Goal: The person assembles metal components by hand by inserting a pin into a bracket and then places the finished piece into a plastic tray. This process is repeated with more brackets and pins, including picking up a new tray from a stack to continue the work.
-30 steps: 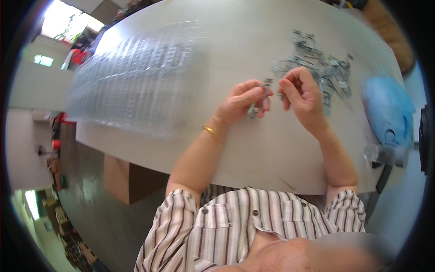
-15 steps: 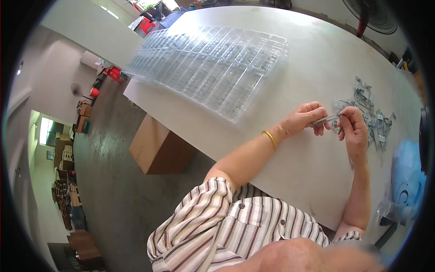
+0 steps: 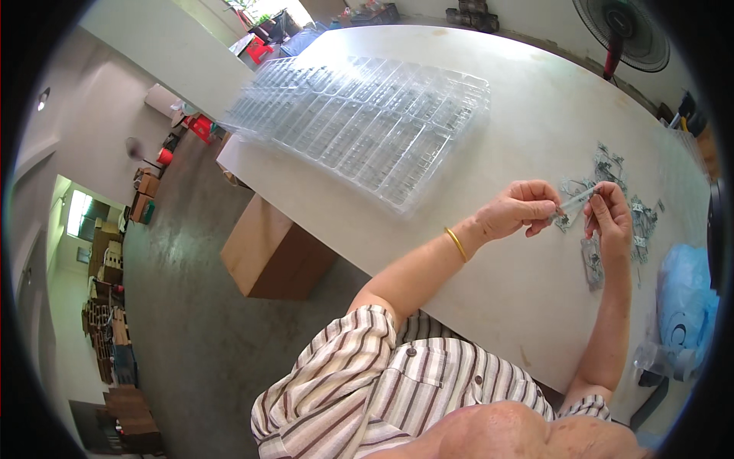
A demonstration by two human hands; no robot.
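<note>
A slim, pale grey metal-looking strip (image 3: 578,200) spans the gap between my two hands above the table. My left hand (image 3: 520,211), with a gold bangle on the wrist, is closed in a pinch at its near-left end. At the other end my right hand (image 3: 610,217) grips the strip between thumb and fingers. A thin, dark piece also shows below the right fingers, too small to name. Around and beyond the right hand lie loose small silvery metal parts (image 3: 644,228), partly hidden by it. More of these parts (image 3: 609,167) lie farther back.
Clear plastic compartment trays (image 3: 359,126) rest on the far left of the white table (image 3: 527,99). A blue plastic bag (image 3: 684,294) sits at the right edge. Beside the table's left edge stands a cardboard box (image 3: 275,249). A fan (image 3: 623,34) stands at the back right.
My left hand has shifted toward the strip's near-left end, and more of the strip now shows between the hands. The whole view has tilted slightly.
</note>
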